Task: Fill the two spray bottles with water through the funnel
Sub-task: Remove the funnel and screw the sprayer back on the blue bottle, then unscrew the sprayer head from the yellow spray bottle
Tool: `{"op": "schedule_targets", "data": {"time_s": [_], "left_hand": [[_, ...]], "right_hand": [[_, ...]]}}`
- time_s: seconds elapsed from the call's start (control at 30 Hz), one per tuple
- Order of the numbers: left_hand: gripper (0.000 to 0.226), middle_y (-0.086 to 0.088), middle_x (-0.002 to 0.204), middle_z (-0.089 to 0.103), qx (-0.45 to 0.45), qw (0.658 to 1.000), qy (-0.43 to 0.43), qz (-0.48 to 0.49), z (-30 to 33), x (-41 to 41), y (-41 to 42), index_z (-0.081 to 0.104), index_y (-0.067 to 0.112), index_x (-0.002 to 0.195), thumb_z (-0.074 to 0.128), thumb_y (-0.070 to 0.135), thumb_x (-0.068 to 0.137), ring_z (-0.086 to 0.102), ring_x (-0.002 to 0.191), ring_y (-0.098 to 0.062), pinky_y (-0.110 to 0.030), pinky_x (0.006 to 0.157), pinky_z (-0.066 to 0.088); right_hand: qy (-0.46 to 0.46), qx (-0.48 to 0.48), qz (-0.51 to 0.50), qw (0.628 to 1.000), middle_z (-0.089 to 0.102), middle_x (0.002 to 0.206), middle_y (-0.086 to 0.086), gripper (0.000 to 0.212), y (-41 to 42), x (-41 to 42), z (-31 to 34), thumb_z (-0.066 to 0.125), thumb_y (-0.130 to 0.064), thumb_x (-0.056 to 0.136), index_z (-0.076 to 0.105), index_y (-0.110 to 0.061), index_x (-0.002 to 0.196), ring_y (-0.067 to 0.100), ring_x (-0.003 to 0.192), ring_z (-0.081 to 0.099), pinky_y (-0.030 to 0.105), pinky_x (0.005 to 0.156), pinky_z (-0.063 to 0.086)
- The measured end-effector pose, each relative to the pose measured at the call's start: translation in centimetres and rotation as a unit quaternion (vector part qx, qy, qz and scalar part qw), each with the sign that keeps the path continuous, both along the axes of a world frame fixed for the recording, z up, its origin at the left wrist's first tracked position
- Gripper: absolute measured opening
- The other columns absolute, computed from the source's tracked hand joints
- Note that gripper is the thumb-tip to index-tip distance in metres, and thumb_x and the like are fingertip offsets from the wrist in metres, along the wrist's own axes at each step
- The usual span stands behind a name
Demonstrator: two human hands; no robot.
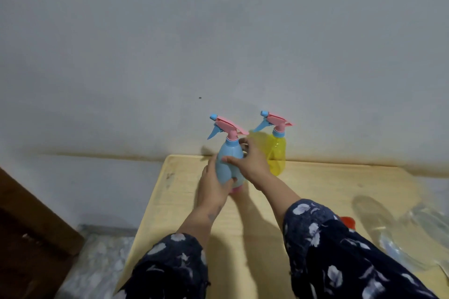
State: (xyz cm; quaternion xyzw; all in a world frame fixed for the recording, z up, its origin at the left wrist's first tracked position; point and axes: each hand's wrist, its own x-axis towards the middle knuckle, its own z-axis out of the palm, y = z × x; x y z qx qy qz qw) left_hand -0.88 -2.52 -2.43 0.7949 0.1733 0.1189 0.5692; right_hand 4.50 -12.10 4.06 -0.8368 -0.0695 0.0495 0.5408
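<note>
A light blue spray bottle (228,165) with a pink and blue trigger head stands near the far edge of the wooden table (315,189). My left hand (213,184) wraps its lower body from the left. My right hand (252,162) grips its upper body from the right. Behind it to the right, a yellow see-through spray bottle (277,153) with the same kind of trigger head stands upright against the wall. A small red object (348,222) peeks out beside my right sleeve; what it is I cannot tell.
A large clear plastic bottle (418,233) lies on the table at the right, blurred. A grey wall rises right behind the table. A dark wooden piece of furniture (31,226) stands at the left, with crumpled clear plastic (97,262) on the floor beside the table.
</note>
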Motion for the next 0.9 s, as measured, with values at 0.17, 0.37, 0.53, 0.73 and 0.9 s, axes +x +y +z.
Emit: {"op": "schedule_targets", "data": {"time_s": [0.17,0.37,0.53,0.73,0.9], "left_hand": [[0.077,0.011,0.129,0.051,0.003,0.999,-0.033,0.018,-2.2,3.5,1.0,0.033,0.049,0.138,0.068,0.029,0.072,0.055,0.116,-0.013,-0.043,0.086,0.056],[0.075,0.003,0.138,0.049,0.033,0.997,-0.053,0.037,-4.3,5.7,1.1,0.033,0.032,0.143,0.068,0.02,0.078,0.05,0.125,-0.015,-0.045,0.1,0.049],[0.071,0.001,0.135,0.05,0.035,0.997,-0.056,0.042,-4.4,6.6,1.1,0.036,0.028,0.143,0.067,0.014,0.08,0.051,0.122,-0.014,-0.031,0.096,0.05],[0.086,0.002,0.138,0.04,0.069,0.997,-0.01,0.017,-3.7,5.5,1.2,0.026,0.022,0.15,0.075,0.016,0.079,0.04,0.125,-0.009,-0.021,0.1,0.037],[0.071,-0.009,0.131,0.041,0.098,0.992,0.048,0.059,-3.7,3.7,0.1,0.034,0.01,0.139,0.07,0.009,0.079,0.047,0.118,-0.027,-0.042,0.103,0.042]], "right_hand": [[-0.04,0.002,0.014,0.999,0.066,0.112,0.001,0.058,0.6,3.6,-2.7,0.085,-0.025,0.065,0.056,-0.02,0.115,0.018,0.099,0.063,0.039,0.087,0.053],[-0.094,0.004,0.004,0.996,0.066,0.109,0.002,0.057,1.1,5.5,-4.9,0.084,-0.027,0.064,0.061,-0.021,0.116,0.018,0.099,0.062,0.04,0.086,0.053],[-0.103,-0.003,0.025,0.994,0.057,0.115,0.005,0.059,1.2,6.4,-5.6,0.079,-0.024,0.07,0.054,-0.021,0.124,0.019,0.105,0.057,0.041,0.091,0.05],[-0.062,-0.006,0.046,0.997,0.049,0.138,0.005,0.075,0.6,5.6,-5.4,0.077,-0.024,0.076,0.039,-0.019,0.142,0.019,0.126,0.046,0.037,0.106,0.04],[-0.042,-0.012,0.022,0.999,0.057,0.116,0.007,0.057,-1.8,3.4,-4.6,0.059,-0.003,0.083,0.04,-0.014,0.136,0.019,0.111,0.055,0.022,0.085,0.04]]}}
